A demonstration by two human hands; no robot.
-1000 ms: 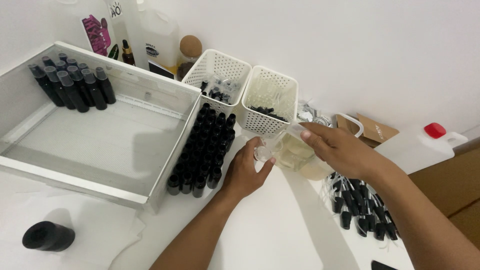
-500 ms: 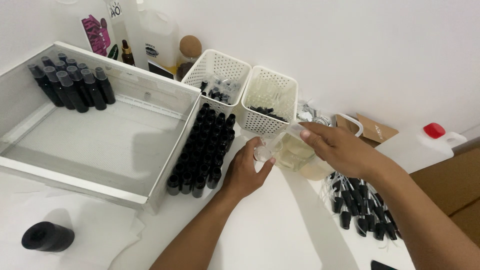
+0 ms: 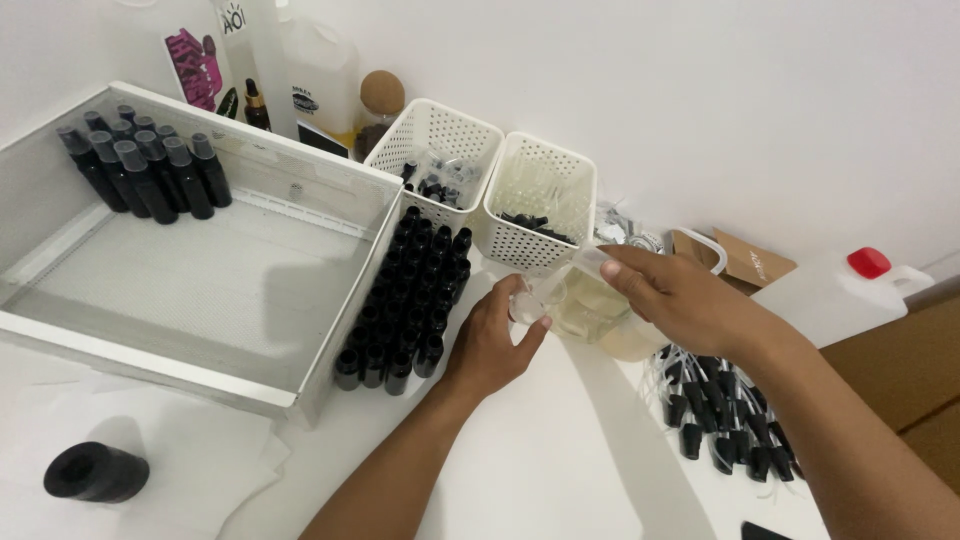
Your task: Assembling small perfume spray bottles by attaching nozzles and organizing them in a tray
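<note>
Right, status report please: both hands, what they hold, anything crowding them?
Left hand grips small clear container. Right hand holds clear tube over it. Jug of pale liquid behind. Black bottles close on the left.

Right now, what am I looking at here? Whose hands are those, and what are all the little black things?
There is one picture, taken by a camera worn on a person's head, looking down at their own two hands over a white table. The left hand steadies a small clear container. The right hand holds a clear tube tipped toward it, over a jug of pale liquid. The little black things are small black bottles standing in rows beside a big white tray. More bottles with caps stand in the tray's far corner. Two white baskets hold small parts, and black dropper tops lie to the right.
</note>
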